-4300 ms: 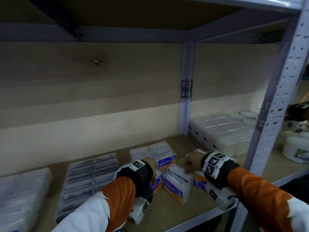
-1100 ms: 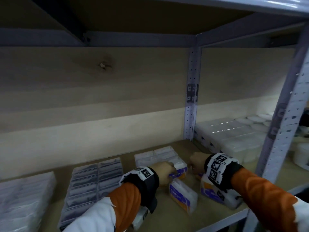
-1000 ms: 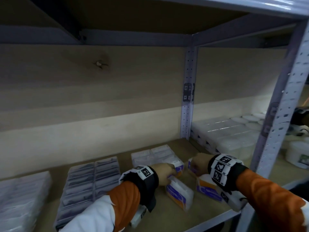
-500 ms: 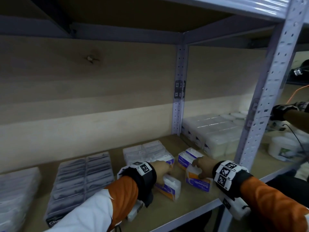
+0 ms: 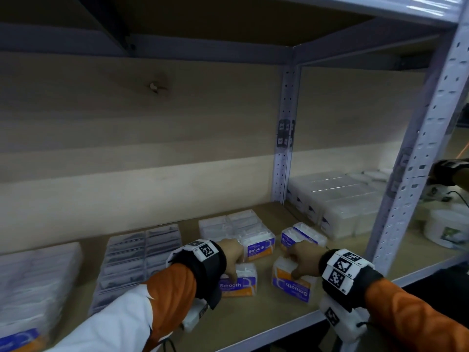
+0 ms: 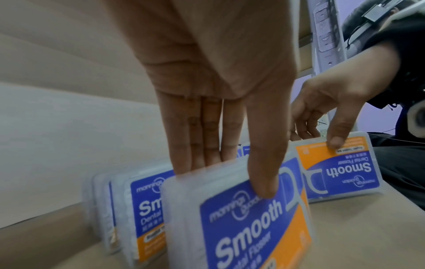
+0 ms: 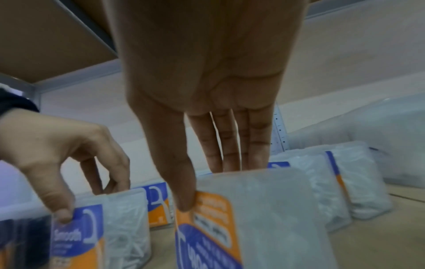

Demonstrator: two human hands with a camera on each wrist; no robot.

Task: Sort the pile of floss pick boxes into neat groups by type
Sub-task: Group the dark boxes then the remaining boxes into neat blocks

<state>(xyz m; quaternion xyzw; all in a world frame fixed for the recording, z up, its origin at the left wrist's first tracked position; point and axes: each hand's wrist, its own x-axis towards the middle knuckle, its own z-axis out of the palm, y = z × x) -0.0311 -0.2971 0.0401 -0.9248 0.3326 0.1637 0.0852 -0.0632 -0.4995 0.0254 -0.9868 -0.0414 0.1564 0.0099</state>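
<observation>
Two clear floss pick boxes with blue and orange "Smooth" labels stand near the shelf's front edge. My left hand (image 5: 234, 271) pinches the left box (image 5: 241, 284) from above, thumb on the label and fingers behind it (image 6: 241, 227). My right hand (image 5: 291, 268) pinches the right box (image 5: 291, 284) the same way; its label is upside down (image 7: 253, 218). Behind the left hand sits a neat block of Smooth boxes (image 5: 243, 232). A pair of Smooth boxes (image 5: 302, 237) stands behind the right hand.
Dark flat packs (image 5: 142, 252) lie in rows to the left, with white packs (image 5: 33, 275) beyond them. Clear containers (image 5: 330, 199) fill the neighbouring bay behind a metal upright (image 5: 416, 158). A white tub (image 5: 446, 229) and another person's arm (image 5: 449, 171) are at far right.
My right hand came back from the pair at the rear and took the upside-down box near the front. My left hand kept its box, which now stands straighter.
</observation>
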